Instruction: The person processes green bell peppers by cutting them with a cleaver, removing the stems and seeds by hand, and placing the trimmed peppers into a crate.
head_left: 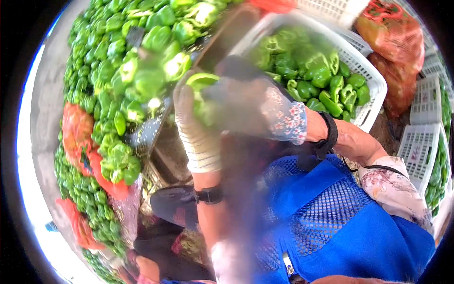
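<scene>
My left hand (pixel 195 135), in a white ribbed glove, is closed around a green bell pepper (pixel 204 105) that shows a pale cut edge at its top. Pressed close against that pepper is my right hand (pixel 246 99), in a grey glove with a floral cuff. Its fingers look bunched together, but a blurred smear covers them, and whatever they hold is hidden. Beyond my right hand, a white plastic crate (pixel 373 78) contains several green peppers (pixel 321 75), some cut open.
A large heap of green peppers (pixel 113 47) spreads across the left. Red mesh bags (pixel 78 125) lie among them. Filled red sacks (pixel 395 38) and more white crates (pixel 418 146) stand at right. Part of another person (pixel 147 270) shows at lower left.
</scene>
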Available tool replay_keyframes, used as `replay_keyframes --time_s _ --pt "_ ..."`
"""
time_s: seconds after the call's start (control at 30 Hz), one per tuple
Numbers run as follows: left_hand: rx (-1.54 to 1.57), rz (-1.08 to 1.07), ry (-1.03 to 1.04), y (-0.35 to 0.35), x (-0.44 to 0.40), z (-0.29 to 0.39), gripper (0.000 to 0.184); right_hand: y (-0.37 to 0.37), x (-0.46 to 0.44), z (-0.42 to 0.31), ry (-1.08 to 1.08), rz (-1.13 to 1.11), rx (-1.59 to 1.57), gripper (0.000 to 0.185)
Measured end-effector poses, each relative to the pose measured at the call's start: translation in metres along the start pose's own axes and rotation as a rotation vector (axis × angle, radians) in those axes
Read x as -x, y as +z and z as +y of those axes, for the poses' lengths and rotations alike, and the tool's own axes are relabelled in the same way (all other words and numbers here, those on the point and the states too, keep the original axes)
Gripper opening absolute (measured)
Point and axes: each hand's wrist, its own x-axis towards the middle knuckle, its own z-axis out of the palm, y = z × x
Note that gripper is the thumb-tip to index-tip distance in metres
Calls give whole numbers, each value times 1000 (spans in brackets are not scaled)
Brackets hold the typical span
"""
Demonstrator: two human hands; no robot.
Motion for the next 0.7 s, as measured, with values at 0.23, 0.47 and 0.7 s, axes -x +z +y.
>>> replay_keyframes --time_s 0.23,0.47,0.7 --pt "537 174 -532 -36 26 -1 28 42 -19 -21 -116 -114 -339 40" --pt "450 300 -611 -73 64 -48 36 95 -41 -57 -275 -199 -229 29" --pt "19 272 -409 -75 93 -64 29 116 -36 -60 -228 -354 -297 22"
